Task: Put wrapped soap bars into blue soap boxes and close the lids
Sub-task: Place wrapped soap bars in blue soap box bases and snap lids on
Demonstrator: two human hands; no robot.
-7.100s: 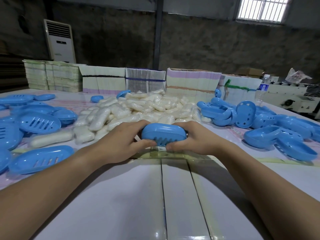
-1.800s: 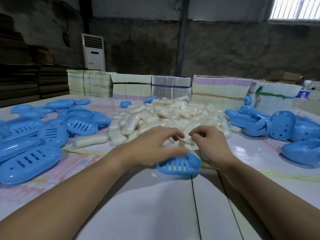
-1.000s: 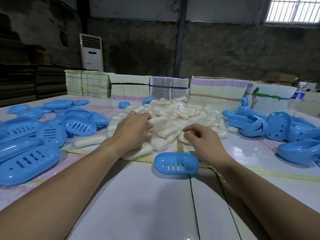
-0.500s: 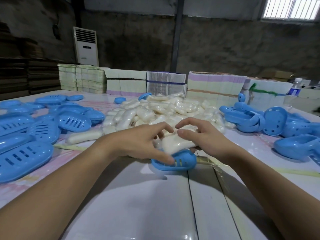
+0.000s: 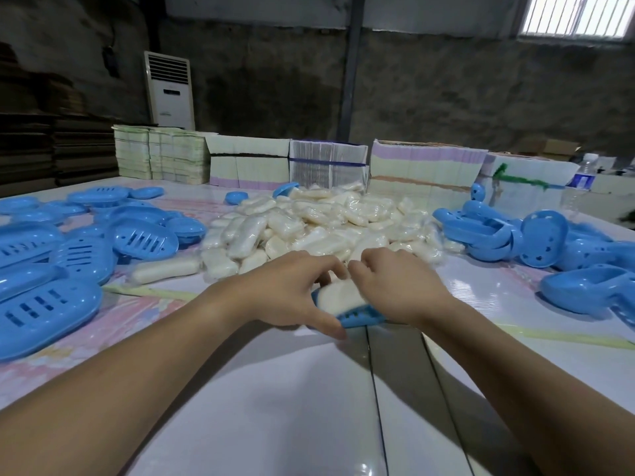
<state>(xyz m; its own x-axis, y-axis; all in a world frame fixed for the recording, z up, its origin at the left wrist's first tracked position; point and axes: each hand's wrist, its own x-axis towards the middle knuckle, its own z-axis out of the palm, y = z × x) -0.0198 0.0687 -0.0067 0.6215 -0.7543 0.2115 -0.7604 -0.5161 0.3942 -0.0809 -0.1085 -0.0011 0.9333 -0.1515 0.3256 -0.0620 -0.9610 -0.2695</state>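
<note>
A white wrapped soap bar (image 5: 338, 297) lies in an open blue soap box half (image 5: 359, 315) on the white table, just in front of me. My left hand (image 5: 292, 290) grips the box from the left, thumb along its near edge and fingers curled over the far side. My right hand (image 5: 395, 286) holds the soap bar from the right with curled fingers, covering the box's right end. Behind my hands lies a big pile of wrapped soap bars (image 5: 319, 225).
Several slotted blue box halves (image 5: 44, 304) spread over the table's left side. More blue halves (image 5: 498, 231) are heaped at the right. Stacks of flat cartons (image 5: 426, 166) line the table's back edge, with a water bottle (image 5: 584, 180) at the far right.
One second ago the box half lay bare while my left hand reached into the pile. Both hands then brought a soap bar over it, and now the bar sits lower in the box.
</note>
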